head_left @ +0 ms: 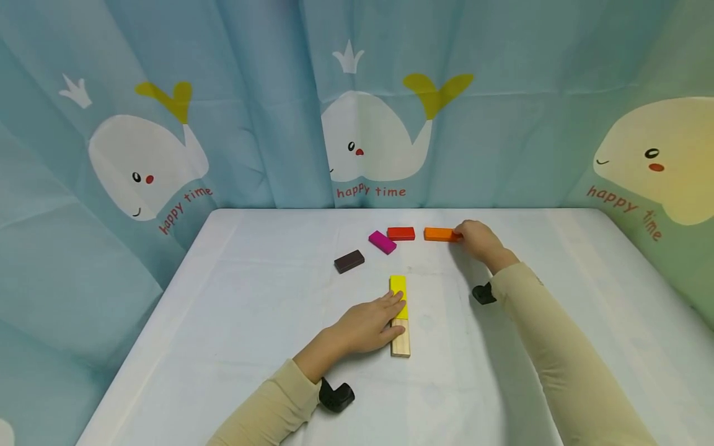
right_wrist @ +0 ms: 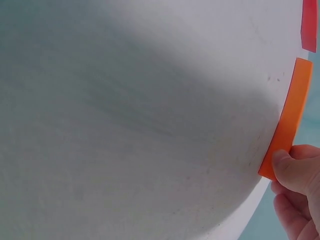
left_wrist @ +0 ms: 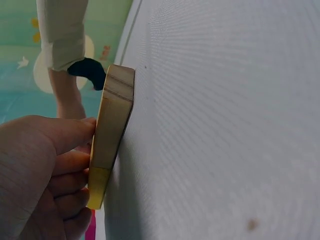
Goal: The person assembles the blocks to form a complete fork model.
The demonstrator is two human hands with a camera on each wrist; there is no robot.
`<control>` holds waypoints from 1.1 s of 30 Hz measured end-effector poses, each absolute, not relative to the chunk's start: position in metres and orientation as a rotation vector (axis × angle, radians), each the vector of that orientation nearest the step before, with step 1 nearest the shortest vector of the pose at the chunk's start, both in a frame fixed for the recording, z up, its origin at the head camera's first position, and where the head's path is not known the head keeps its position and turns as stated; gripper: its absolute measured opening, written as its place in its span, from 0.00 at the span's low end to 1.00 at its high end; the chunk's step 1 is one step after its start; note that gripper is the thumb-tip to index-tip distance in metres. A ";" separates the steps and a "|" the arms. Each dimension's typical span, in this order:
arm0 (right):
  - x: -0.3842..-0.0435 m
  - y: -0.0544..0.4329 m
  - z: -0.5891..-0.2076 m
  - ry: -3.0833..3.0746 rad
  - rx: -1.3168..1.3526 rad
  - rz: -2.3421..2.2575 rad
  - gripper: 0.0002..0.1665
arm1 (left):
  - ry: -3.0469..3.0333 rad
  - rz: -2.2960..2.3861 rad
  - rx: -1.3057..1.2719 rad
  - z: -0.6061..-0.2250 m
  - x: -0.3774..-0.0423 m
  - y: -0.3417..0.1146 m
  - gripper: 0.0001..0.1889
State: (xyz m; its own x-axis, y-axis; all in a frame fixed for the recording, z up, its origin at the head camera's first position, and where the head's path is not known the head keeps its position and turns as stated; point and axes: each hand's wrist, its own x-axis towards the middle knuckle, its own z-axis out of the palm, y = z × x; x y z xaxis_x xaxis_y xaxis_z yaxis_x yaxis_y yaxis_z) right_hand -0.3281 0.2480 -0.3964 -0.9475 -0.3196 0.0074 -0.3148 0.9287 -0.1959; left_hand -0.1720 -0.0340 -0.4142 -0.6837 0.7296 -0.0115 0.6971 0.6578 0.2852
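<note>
My left hand (head_left: 370, 323) rests across a yellow block (head_left: 398, 284) and a plain wood block (head_left: 400, 347) that lie end to end in a line on the table. Its fingers stretch over the yellow block, and the thumb touches the wood block (left_wrist: 111, 130). Farther back on the right, my right hand (head_left: 478, 240) pinches the right end of an orange block (head_left: 439, 235) between thumb and fingers. The right wrist view shows the thumb on top of this orange block (right_wrist: 290, 115), with part of the fingers out of frame.
Left of the orange block, a red block (head_left: 401, 233) lies in nearly the same line. A magenta block (head_left: 382, 242) and a dark brown block (head_left: 349, 261) lie at angles farther left. A blue curtain (head_left: 268, 124) hangs behind the white table (head_left: 251, 310).
</note>
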 end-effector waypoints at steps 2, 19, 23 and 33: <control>-0.326 0.247 -0.395 3.057 -0.506 -0.309 0.13 | 2.740 0.397 1.184 -0.414 -0.172 -0.034 0.29; -0.313 0.250 -0.401 3.091 -0.552 -0.317 0.13 | 2.741 0.392 1.165 -0.419 -0.173 -0.032 0.29; -0.308 0.249 -0.400 3.117 -0.627 -0.334 0.12 | 2.749 0.394 1.175 -0.419 -0.174 -0.033 0.29; -0.302 0.247 -0.398 3.109 -0.634 -0.319 0.12 | 2.742 0.399 1.175 -0.419 -0.174 -0.033 0.29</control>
State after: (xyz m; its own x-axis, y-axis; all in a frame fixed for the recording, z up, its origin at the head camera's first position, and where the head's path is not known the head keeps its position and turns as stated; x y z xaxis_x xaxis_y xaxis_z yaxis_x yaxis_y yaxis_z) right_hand -0.3017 0.2465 -0.3985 -0.9198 -0.3828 0.0859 -0.3923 0.9009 -0.1857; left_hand -0.1738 -0.0333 -0.4187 -0.6877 0.7258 -0.0168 0.6909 0.6613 0.2922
